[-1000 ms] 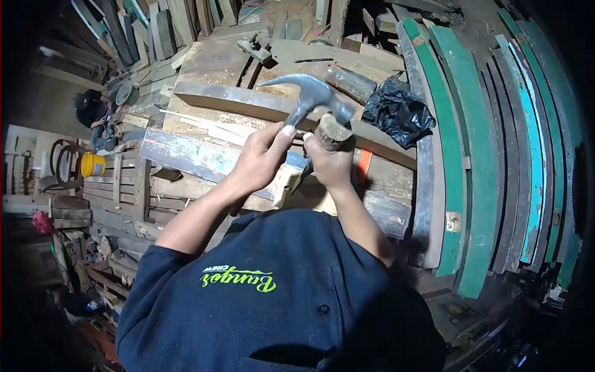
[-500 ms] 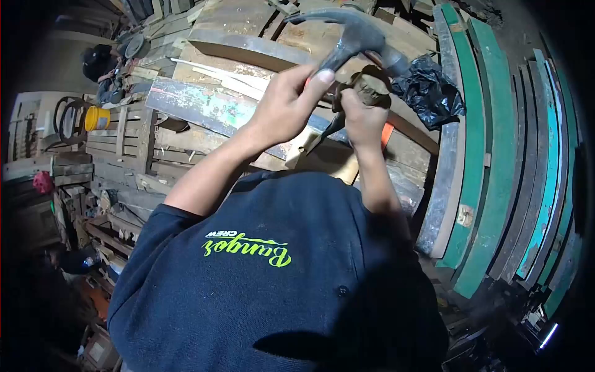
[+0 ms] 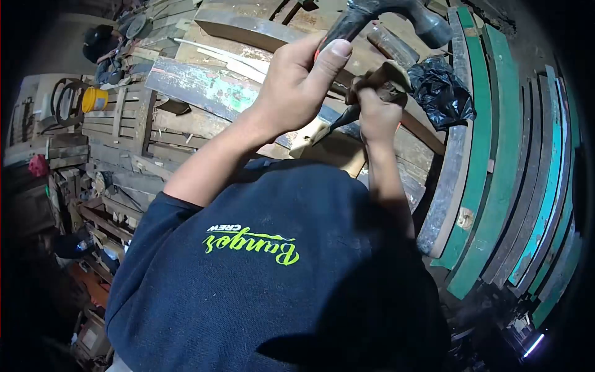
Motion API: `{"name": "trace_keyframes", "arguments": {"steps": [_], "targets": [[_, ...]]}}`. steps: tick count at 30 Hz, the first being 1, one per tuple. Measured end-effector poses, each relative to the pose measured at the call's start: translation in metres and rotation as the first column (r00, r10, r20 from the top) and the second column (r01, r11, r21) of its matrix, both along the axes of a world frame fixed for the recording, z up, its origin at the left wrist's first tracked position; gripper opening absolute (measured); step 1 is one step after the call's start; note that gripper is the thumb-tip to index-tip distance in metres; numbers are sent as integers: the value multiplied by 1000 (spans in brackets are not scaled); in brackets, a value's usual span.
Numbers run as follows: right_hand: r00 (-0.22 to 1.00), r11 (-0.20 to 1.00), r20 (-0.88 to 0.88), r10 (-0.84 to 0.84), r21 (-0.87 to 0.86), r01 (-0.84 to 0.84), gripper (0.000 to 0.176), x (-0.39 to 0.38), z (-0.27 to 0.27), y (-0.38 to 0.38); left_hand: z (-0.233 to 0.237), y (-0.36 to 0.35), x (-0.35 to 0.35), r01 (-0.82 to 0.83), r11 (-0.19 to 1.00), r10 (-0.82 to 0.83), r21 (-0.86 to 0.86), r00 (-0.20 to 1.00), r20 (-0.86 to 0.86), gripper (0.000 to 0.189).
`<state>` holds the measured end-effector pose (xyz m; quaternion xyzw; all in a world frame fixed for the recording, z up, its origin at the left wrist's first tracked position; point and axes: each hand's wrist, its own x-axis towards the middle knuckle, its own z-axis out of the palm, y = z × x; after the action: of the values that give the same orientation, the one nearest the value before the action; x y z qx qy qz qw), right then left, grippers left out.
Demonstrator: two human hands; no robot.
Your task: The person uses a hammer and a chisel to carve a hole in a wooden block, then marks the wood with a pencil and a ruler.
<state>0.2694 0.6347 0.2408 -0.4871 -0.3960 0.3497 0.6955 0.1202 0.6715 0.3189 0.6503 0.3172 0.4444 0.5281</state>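
Upper centre: with left hand (image 3: 296, 87) clenched round hammer (image 3: 421, 22) and right hand (image 3: 378, 115) fisted on chisel (image 3: 390, 71), strike wooden butt squarely, blade steady.

A woodworking workshop: worn planks (image 3: 204, 93) stacked all around, curved green boards (image 3: 489, 155) alongside, a hammer (image 3: 427, 28) in use
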Motion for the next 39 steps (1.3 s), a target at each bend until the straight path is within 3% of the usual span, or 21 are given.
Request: {"name": "trace_keyframes", "arguments": {"steps": [3,4,8,9,10,12,14,15,17,19,21,24,25,26,28,30,33,34,36,37,39], "targets": [[983,999,178,-43,9,42,14,3,5,-2,-17,-2,-8,40,993,7,109,917,-399,41],[998,998,61,-29,-47,32,15,-2,9,-5,-25,-2,-4,48,995,-73,-89,950,-303,40],[999,998,52,4,-60,-1,9,7,-4,-1,-14,-3,-5,44,999,-47,-18,956,-290,42],[994,995,-98,-45,-89,36,7,3,-2,-4,-8,-3,-5,36,999,-31,19,977,-210,43],[973,998,-229,15,-58,-29,10,1,3,-6,-4,-4,-4,22,1000,-22,1,992,-121,42],[986,991,-103,131,38,-128,11,7,3,-5,-3,-7,-3,-27,1000,27,8,999,-26,42],[998,998,-16,63,-16,-63,11,3,3,-6,-13,-5,-12,57,992,-13,112,933,-358,41],[997,998,77,-7,-54,11,10,2,5,-5,-18,-7,-9,99,995,-92,2,940,-330,40],[999,999,39,8,-50,-6,11,0,12,-7,-20,-10,-7,165,966,-217,-199,936,-276,38],[999,998,-19,-29,-55,27,11,-2,14,-4,-16,-9,-6,139,981,-167,-132,958,-233,38],[987,999,-153,45,17,-43,11,-1,9,-8,-5,-14,-3,82,994,-88,-73,993,-79,39],[980,976,-14,200,89,-198,6,10,-3,-6,-8,-17,-2,-40,999,40,7,999,2,35],[988,988,46,148,25,-150,5,8,1,-9,-22,-12,-7,-38,980,66,193,988,-141,34],[988,988,51,148,35,-150,5,6,4,-9,-25,-11,-13,46,978,28,204,937,-347,34],[992,999,114,51,-13,-49,11,4,7,-7,-24,-14,-6,55,997,-39,45,955,-295,35],[997,998,63,42,-45,-39,4,4,4,-7,-16,-12,-7,61,998,-52,20,950,-308,37],[989,989,28,144,33,-144,4,8,2,-10,-6,-11,-7,-13,993,28,116,992,-125,40],[990,989,10,143,27,-144,3,8,-1,-10,-5,-14,-3,-34,996,31,85,999,36,39],[990,988,37,136,-76,-133,3,6,8,-11,-16,-13,-10,-10,975,43,224,988,-146,37],[992,992,45,118,-45,-116,4,6,5,-11,-22,-14,-11,29,965,64,261,939,-338,36],[992,996,92,88,22,-91,6,6,5,-8,-30,-17,-7,88,996,-75,25,942,-326,36]]}}
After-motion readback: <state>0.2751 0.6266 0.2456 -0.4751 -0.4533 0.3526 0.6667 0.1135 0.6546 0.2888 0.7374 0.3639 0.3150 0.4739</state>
